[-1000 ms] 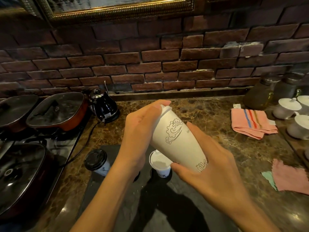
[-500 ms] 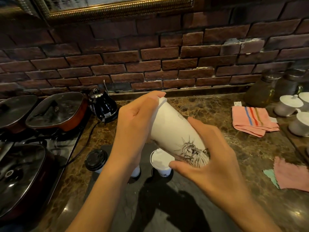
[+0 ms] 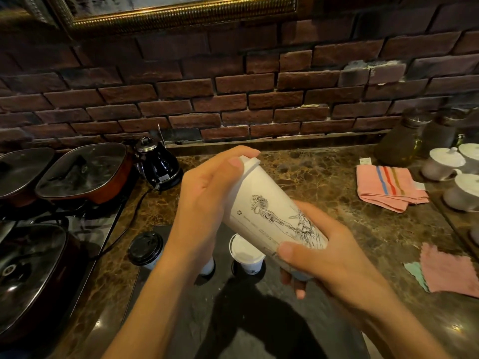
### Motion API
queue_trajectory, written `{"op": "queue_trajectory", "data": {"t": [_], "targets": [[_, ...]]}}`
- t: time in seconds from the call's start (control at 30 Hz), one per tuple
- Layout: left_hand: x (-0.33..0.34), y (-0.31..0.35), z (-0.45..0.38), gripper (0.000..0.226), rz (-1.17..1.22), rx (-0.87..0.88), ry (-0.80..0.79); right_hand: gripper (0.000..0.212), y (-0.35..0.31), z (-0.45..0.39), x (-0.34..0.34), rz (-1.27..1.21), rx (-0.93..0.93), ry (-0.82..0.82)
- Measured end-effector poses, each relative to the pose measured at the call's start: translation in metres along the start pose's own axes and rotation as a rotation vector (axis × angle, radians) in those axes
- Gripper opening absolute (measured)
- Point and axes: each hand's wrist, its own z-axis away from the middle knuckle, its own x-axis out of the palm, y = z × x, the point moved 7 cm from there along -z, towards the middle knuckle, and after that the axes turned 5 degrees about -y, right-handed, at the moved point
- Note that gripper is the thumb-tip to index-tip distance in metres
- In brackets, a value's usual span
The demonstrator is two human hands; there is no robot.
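I hold a tall white paper cup (image 3: 267,203) with a line drawing on its side, tilted above the counter, its lidded top pointing up and left. My left hand (image 3: 207,200) wraps over the white lid end, fingers curled round the rim. My right hand (image 3: 324,255) grips the cup's base from below and the right. Under the cup, a small white-lidded cup (image 3: 246,252) stands on a dark mat (image 3: 181,320). A black-lidded cup (image 3: 145,248) stands at the mat's left corner. Another small cup (image 3: 208,266) is mostly hidden behind my left wrist.
Lidded pans (image 3: 83,172) and a dark pot (image 3: 28,270) fill the stove at left. A black kettle (image 3: 158,164) sits by the brick wall. A striped pink towel (image 3: 388,187), white lidded teacups (image 3: 445,161), glass jars (image 3: 404,141) and pink cloths (image 3: 451,273) lie at right on the marble counter (image 3: 337,177).
The tall cup has been turned in my hands: the printed side now showing is a different drawing. Both hands kept their hold in about the same place.
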Motion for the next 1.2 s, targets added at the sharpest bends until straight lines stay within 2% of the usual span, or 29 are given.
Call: {"op": "queue_trajectory", "data": {"t": [0.03,0.1,0.17,0.27,0.37,0.47,0.53,0.63,0.73,0.83,0.9,1.0,1.1,1.17,1.2], "targets": [[-0.002,0.000,-0.002,0.027,0.003,-0.008,0.017,0.072,-0.003,0.000,-0.004,0.174,-0.040,0.057],[-0.003,-0.003,-0.004,0.026,0.009,-0.029,0.064,0.088,-0.020,0.004,-0.006,0.679,-0.195,0.182],[-0.003,-0.006,-0.004,0.027,0.005,-0.044,0.093,0.091,-0.027,0.006,0.001,1.048,-0.336,0.208],[0.001,-0.010,-0.001,0.027,0.011,-0.051,0.079,0.093,-0.022,0.007,0.001,1.157,-0.383,0.227],[0.001,-0.010,0.001,0.028,0.031,-0.052,0.055,0.093,-0.020,0.010,-0.005,0.994,-0.325,0.260],[0.001,-0.011,0.003,0.029,0.058,-0.041,0.037,0.082,-0.008,0.007,-0.010,0.479,-0.082,0.146],[0.003,-0.011,0.004,0.029,0.036,-0.029,0.026,0.073,-0.001,0.005,-0.008,0.231,-0.001,0.043],[0.004,-0.013,0.004,0.029,0.019,-0.031,0.000,0.068,-0.001,0.003,-0.009,0.127,0.015,0.018],[0.002,-0.014,0.004,0.042,0.082,-0.029,-0.050,0.062,-0.001,0.000,-0.009,0.017,-0.003,0.042],[0.008,-0.019,0.010,0.049,0.263,-0.031,-0.090,0.056,0.005,-0.001,0.002,-0.267,-0.004,0.002],[0.015,-0.026,0.016,0.059,0.342,-0.041,-0.095,0.060,0.011,0.001,0.013,-0.458,0.027,-0.049],[0.018,-0.037,0.022,0.055,0.448,-0.088,-0.053,0.061,0.023,0.004,0.023,-0.684,0.124,-0.075],[0.017,-0.042,0.024,0.058,0.494,-0.119,-0.045,0.059,0.023,0.005,0.021,-0.609,0.089,-0.048],[0.015,-0.042,0.024,0.058,0.467,-0.133,-0.026,0.067,0.018,0.007,0.017,-0.326,0.064,0.034],[0.014,-0.042,0.023,0.057,0.441,-0.135,-0.012,0.075,0.016,0.009,0.011,-0.094,0.060,0.124]]}}
